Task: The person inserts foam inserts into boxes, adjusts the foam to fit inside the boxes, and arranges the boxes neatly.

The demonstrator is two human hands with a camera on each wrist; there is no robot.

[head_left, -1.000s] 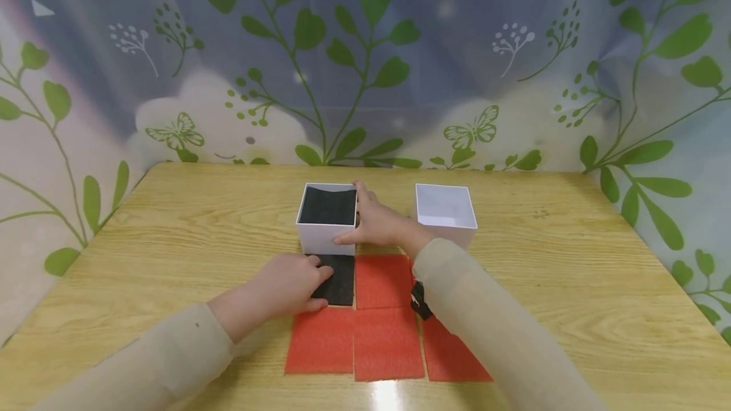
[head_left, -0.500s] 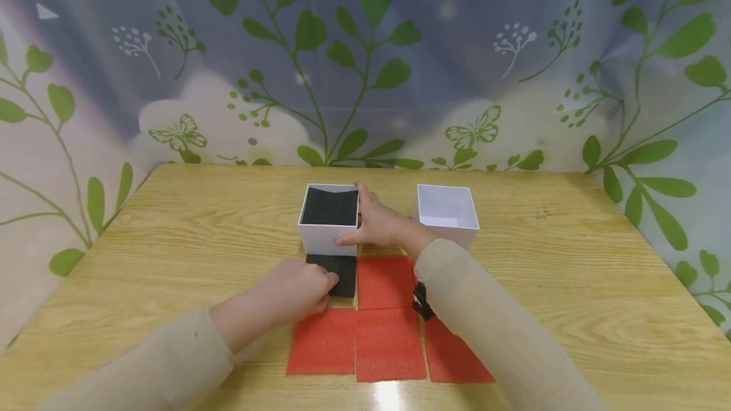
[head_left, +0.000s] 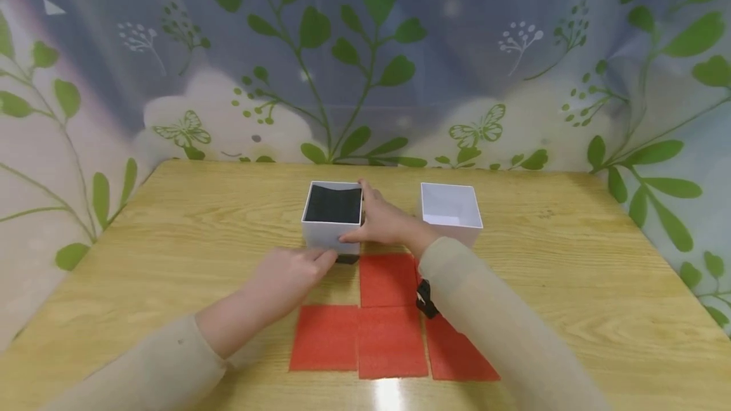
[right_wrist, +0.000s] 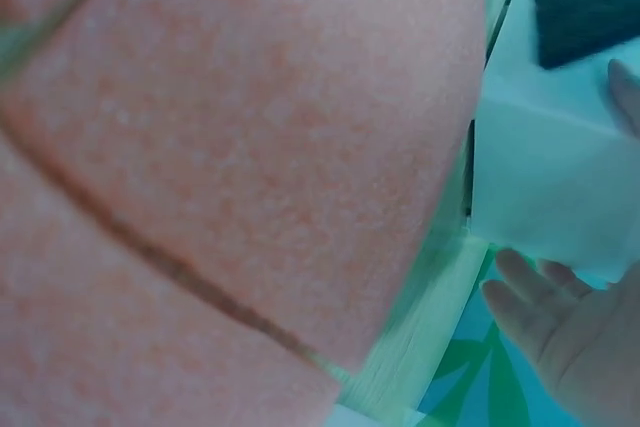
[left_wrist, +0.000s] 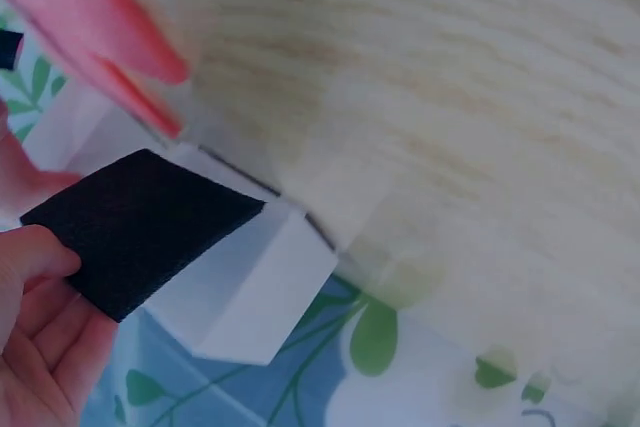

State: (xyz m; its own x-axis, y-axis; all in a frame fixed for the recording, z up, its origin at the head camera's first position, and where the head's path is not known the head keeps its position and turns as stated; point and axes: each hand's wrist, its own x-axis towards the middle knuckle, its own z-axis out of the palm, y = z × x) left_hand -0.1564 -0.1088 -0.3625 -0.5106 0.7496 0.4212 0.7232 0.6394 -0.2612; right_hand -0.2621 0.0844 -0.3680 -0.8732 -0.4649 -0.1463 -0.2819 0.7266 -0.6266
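Note:
My left hand [head_left: 288, 278] pinches a black felt square [left_wrist: 145, 227] between thumb and fingers, in front of the left white box [head_left: 325, 236]. In the head view the hand hides most of the square; only a dark strip shows under its fingertips. More black felt [head_left: 334, 205] fills that box near its rim. My right hand [head_left: 388, 221] holds the box at its right side, thumb on the front face and fingers along the side. Several red felt squares [head_left: 328, 338] lie flat on the table, partly under the right forearm.
A second white box [head_left: 451, 233] with nothing visible inside stands to the right on the wooden table [head_left: 200, 227]. Behind the table hangs a curtain [head_left: 445, 68] with a leaf pattern. The right sleeve [head_left: 491, 316] crosses over the rightmost red squares.
The left hand first lay on the black square on the table, then curled its fingers and lifted it towards the left box's front. The right hand stays on the box.

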